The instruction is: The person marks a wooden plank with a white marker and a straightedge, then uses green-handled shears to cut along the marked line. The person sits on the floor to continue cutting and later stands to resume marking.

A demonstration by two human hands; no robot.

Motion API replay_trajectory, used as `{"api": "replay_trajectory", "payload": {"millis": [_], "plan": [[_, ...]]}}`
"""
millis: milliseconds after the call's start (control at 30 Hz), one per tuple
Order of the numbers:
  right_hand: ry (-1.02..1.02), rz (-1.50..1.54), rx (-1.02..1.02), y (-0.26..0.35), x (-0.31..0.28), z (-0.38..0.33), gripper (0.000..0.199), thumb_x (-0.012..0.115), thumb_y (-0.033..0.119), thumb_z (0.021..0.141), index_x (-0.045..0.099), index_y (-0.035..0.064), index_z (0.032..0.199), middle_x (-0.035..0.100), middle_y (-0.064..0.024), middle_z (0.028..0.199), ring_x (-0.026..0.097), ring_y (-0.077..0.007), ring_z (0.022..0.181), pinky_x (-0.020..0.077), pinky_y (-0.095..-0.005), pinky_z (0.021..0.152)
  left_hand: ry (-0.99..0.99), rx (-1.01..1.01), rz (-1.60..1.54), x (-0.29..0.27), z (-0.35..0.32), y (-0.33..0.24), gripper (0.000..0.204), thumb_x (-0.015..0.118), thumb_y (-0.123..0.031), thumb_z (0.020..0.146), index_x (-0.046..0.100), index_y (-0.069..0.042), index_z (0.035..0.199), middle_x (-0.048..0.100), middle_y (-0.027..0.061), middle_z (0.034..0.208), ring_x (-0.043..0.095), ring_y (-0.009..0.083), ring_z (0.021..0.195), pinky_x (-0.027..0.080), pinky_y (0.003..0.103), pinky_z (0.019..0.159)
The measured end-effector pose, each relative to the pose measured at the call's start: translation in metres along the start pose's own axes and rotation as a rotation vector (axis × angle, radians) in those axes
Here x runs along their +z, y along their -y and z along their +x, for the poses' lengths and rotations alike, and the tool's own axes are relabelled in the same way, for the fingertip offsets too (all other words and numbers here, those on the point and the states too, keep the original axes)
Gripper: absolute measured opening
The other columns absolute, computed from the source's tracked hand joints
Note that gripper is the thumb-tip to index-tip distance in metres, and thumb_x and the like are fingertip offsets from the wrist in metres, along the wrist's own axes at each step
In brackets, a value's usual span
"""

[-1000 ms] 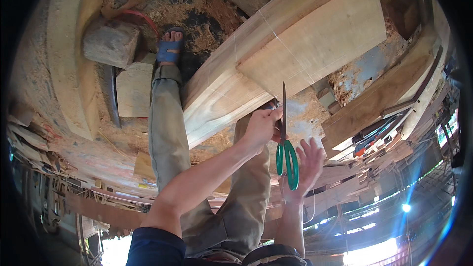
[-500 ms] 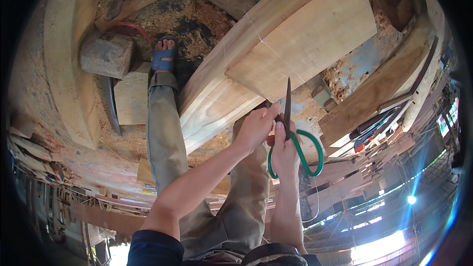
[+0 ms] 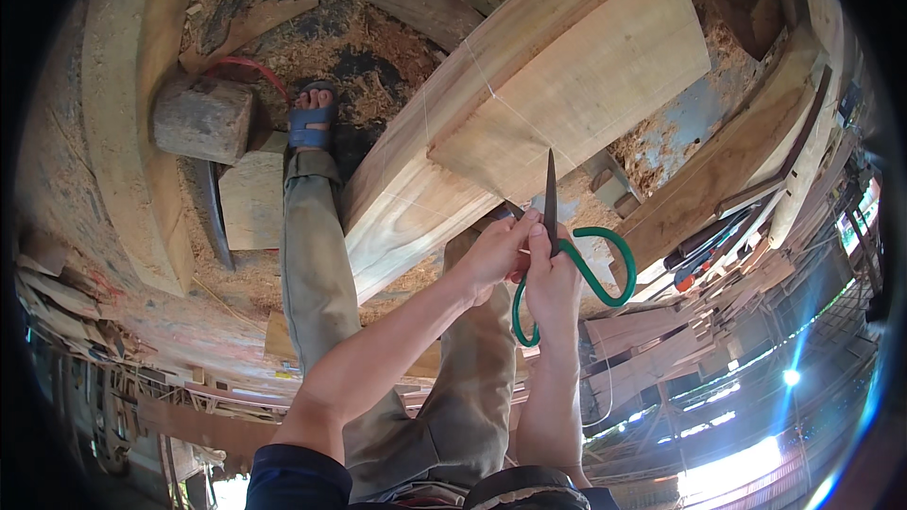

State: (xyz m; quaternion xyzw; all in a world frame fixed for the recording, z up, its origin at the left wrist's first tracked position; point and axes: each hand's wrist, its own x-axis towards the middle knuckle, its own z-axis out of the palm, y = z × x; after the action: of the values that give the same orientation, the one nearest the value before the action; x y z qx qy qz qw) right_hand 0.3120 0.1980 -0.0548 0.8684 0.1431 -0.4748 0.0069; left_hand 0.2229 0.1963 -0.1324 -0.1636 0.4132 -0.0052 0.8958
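A pair of scissors (image 3: 552, 198) with dark blades and green loop handles is spread open in front of me, one blade pointing up. My right hand (image 3: 552, 279) grips it below the crossing of the blades, thumb pressed against the metal. Close against it, my left hand (image 3: 493, 253) is closed with its fingers around the other blade, whose dark tip shows just above the fingertips. What else the left fingers may cover is hidden. Just beyond both hands lies a thick shaped wooden block (image 3: 567, 85), with thin pale lines across its faces.
A long timber (image 3: 132, 132) runs along the left, beside a short wood block (image 3: 203, 118). My sandaled foot (image 3: 311, 123) rests among wood shavings. Planks (image 3: 727, 151) and several tools lie to the right. A thin pale cord (image 3: 609, 378) hangs by my right forearm.
The scissors' green handles have spread farther apart, and the second blade's tip now shows more above my left fingers. My hands stay together in nearly the same place.
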Motion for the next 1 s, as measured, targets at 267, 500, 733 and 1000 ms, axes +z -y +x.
{"api": "replay_trajectory", "payload": {"millis": [267, 500, 733, 1000], "plan": [[-0.01, -0.128, -0.005, -0.001, -0.001, 0.002, 0.047, 0.049, 0.043, 0.11, 0.065, 0.0009, 0.123, 0.071, -0.02, 0.089, 0.072, -0.0296, 0.08, 0.0544, -0.0415, 0.071, 0.03, 0.107, -0.07, 0.01, 0.0, 0.004, 0.043, 0.04, -0.044, 0.115, 0.063, -0.01, 0.106, 0.069, 0.0015, 0.087, 0.061, 0.0062, 0.07, 0.046, 0.022, 0.056], [-0.122, -0.169, -0.108, 0.002, 0.006, 0.004, 0.037, 0.054, 0.031, 0.107, 0.07, -0.0019, 0.113, 0.071, -0.0262, 0.086, 0.071, -0.0418, 0.079, 0.0542, -0.0476, 0.074, 0.003, 0.22, -0.2, 0.014, 0.01, 0.02, 0.045, 0.036, -0.036, 0.116, 0.063, -0.004, 0.103, 0.072, 0.0083, 0.091, 0.068, 0.0152, 0.084, 0.057, 0.03, 0.079], [-0.117, -0.174, -0.081, 0.001, 0.006, 0.001, 0.036, 0.052, 0.03, 0.108, 0.069, -0.0017, 0.113, 0.071, -0.0252, 0.087, 0.071, -0.0404, 0.078, 0.0543, -0.0483, 0.071, -0.036, 0.219, -0.075, 0.01, 0.006, 0.015, 0.042, 0.041, -0.041, 0.115, 0.063, -0.006, 0.104, 0.067, 0.0033, 0.091, 0.064, 0.0106, 0.081, 0.053, 0.029, 0.074], [-0.136, 0.013, -0.117, -0.018, 0.016, -0.008, 0.036, 0.049, 0.026, 0.109, 0.065, 0.0002, 0.129, 0.072, -0.0199, 0.087, 0.072, -0.027, 0.076, 0.0557, -0.0403, 0.063, -0.248, 0.107, -0.074, 0.013, 0.006, 0.007, 0.031, 0.048, -0.036, 0.113, 0.054, -0.007, 0.108, 0.061, 0.0023, 0.086, 0.06, 0.0096, 0.073, 0.05, 0.026, 0.067]]}}
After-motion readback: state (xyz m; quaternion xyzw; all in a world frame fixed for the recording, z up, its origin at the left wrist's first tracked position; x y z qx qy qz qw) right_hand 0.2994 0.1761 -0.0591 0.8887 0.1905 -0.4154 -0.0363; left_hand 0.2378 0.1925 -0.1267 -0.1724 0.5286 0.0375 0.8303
